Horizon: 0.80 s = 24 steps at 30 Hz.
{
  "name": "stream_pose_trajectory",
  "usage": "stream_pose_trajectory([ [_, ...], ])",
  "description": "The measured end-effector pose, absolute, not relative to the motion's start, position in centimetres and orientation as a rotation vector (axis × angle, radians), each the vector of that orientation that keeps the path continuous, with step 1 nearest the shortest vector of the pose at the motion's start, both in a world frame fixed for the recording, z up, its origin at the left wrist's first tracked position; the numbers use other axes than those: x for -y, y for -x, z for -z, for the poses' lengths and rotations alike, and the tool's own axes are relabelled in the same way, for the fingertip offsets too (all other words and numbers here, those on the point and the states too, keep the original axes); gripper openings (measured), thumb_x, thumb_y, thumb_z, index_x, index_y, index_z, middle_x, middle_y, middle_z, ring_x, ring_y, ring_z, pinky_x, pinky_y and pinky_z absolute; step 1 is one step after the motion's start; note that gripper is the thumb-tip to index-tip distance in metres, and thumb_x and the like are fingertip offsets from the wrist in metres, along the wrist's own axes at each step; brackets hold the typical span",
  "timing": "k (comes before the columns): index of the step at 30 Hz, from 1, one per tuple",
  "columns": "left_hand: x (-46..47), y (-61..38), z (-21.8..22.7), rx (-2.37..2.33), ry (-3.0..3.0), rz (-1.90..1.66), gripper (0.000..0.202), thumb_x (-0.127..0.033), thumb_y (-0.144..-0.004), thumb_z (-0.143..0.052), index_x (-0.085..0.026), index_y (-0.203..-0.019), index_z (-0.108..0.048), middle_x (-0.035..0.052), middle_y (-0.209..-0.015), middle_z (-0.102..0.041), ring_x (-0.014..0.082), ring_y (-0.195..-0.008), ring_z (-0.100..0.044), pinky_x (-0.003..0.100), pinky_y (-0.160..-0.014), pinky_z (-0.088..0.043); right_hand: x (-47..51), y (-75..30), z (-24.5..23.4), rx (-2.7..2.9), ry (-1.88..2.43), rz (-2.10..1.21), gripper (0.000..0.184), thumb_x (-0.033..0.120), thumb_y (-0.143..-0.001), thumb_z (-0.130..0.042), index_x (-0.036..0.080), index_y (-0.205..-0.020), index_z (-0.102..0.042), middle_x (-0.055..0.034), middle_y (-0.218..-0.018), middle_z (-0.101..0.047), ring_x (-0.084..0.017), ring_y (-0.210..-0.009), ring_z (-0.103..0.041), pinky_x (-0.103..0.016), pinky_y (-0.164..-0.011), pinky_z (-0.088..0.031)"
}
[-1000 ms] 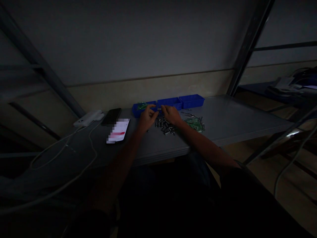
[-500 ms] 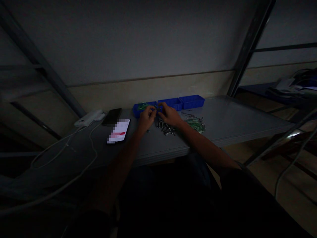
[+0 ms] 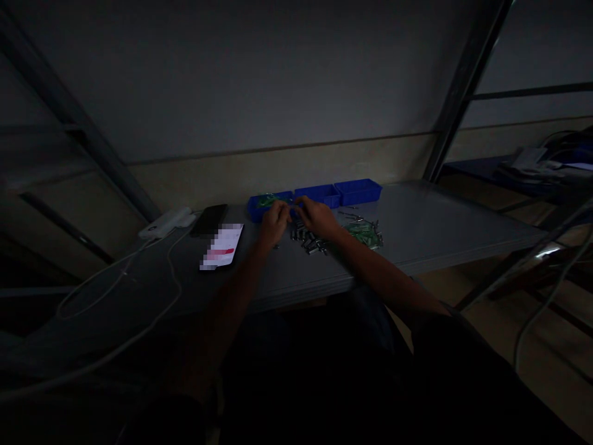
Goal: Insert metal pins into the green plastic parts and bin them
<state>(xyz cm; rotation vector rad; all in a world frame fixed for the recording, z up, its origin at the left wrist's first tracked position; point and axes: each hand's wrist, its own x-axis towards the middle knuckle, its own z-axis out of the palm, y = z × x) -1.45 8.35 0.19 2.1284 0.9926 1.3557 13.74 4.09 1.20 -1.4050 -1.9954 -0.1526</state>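
Observation:
Close together above the table, my left hand [image 3: 275,221] and my right hand [image 3: 317,216] meet at the fingertips, both pinched closed. Whatever small piece sits between them is too dark and small to make out. Below and beside my right hand lies a pile of small metal cylinders [image 3: 315,246]. Right of my right wrist are green plastic-wrapped pieces [image 3: 365,235], with thin metal rods [image 3: 354,216] behind them. A blue bin [image 3: 257,212] holding green material stands just behind my left hand.
Two more blue bins, a middle one [image 3: 319,194] and a right one [image 3: 360,193], stand along the wall. Left on the grey table [image 3: 440,228] are a lit phone [image 3: 227,246], a dark phone [image 3: 210,219], a white device [image 3: 165,224] and loose white cables [image 3: 175,272].
My fingertips have drawn slightly closer together, and the small dark piece that showed between them is harder to see. The items on the table look unchanged.

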Motion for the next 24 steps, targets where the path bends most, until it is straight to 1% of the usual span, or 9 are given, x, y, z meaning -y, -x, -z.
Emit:
stream_pose_trajectory([
  [2, -8.17, 1.42, -0.29, -0.997, -2.136, -1.353, 0.019, -0.033, -0.091, -0.041, -0.021, -0.079, -0.049, -0.0014, -0.062, -0.054, 0.0148, -0.062, -0.055, 0.028, -0.064, -0.042, -4.32, -13.71, -1.04, 1.964, 1.407, 0.134, 0.033, 0.035, -0.097, -0.034, 0.015, -0.115, -0.054, -0.0097, -0.099, -0.07, -0.019, -0.086, -0.064, -0.026, -0.073, -0.041],
  [6, -7.95, 1.43, -0.4, -1.011, -2.132, -1.321, 0.017, -0.036, -0.089, -0.045, -0.021, -0.089, -0.053, -0.0026, -0.061, -0.054, 0.014, -0.059, -0.054, 0.026, -0.059, -0.041, -4.74, -13.73, -0.8, 1.899, 1.426, 0.105, 0.034, 0.034, -0.098, -0.03, 0.017, -0.099, -0.059, -0.0085, -0.089, -0.069, -0.018, -0.082, -0.063, -0.025, -0.071, -0.039],
  [11, -8.02, 1.43, -0.35, -0.972, -2.218, -1.29, 0.021, -0.036, -0.087, -0.046, -0.019, -0.086, -0.059, -0.0009, -0.064, -0.059, 0.0139, -0.061, -0.056, 0.025, -0.061, -0.044, -4.86, -13.73, -0.85, 1.843, 1.453, 0.093, 0.034, 0.035, -0.098, -0.031, 0.017, -0.094, -0.059, -0.0072, -0.082, -0.067, -0.018, -0.078, -0.062, -0.025, -0.068, -0.037],
  [15, -8.26, 1.34, -0.26, -0.979, -2.239, -1.282, 0.021, -0.034, -0.084, -0.05, -0.018, -0.089, -0.062, 0.0004, -0.066, -0.063, 0.0155, -0.064, -0.06, 0.026, -0.063, -0.046, -4.8, -13.74, -0.91, 1.84, 1.493, 0.086, 0.034, 0.035, -0.098, -0.031, 0.016, -0.094, -0.059, -0.0083, -0.084, -0.068, -0.019, -0.079, -0.062, -0.026, -0.069, -0.037],
  [18, -8.36, 1.42, -0.33, -1.022, -2.262, -1.289, 0.023, -0.034, -0.084, -0.049, -0.018, -0.088, -0.065, 0.0016, -0.066, -0.065, 0.0166, -0.064, -0.061, 0.027, -0.063, -0.045, -4.64, -13.79, -0.94, 1.878, 1.459, 0.064, 0.033, 0.037, -0.097, -0.034, 0.016, -0.098, -0.059, -0.0077, -0.085, -0.068, -0.018, -0.078, -0.063, -0.025, -0.069, -0.038],
  [21, -8.33, 1.61, -0.54, -1.075, -2.276, -1.291, 0.024, -0.034, -0.084, -0.047, -0.019, -0.083, -0.066, 0.0018, -0.064, -0.064, 0.0171, -0.062, -0.06, 0.027, -0.061, -0.043, -4.35, -13.81, -1.04, 1.925, 1.421, 0.057, 0.032, 0.039, -0.095, -0.038, 0.016, -0.105, -0.058, -0.0062, -0.084, -0.069, -0.018, -0.076, -0.063, -0.025, -0.068, -0.039],
  [24, -8.23, 1.81, -0.77, -1.121, -2.307, -1.266, 0.025, -0.033, -0.083, -0.047, -0.019, -0.075, -0.066, 0.0008, -0.058, -0.061, 0.0163, -0.057, -0.057, 0.026, -0.057, -0.04, -4.19, -13.81, -1.11, 1.952, 1.425, 0.072, 0.031, 0.038, -0.095, -0.039, 0.016, -0.107, -0.058, -0.0062, -0.084, -0.069, -0.019, -0.077, -0.063, -0.026, -0.069, -0.04],
])
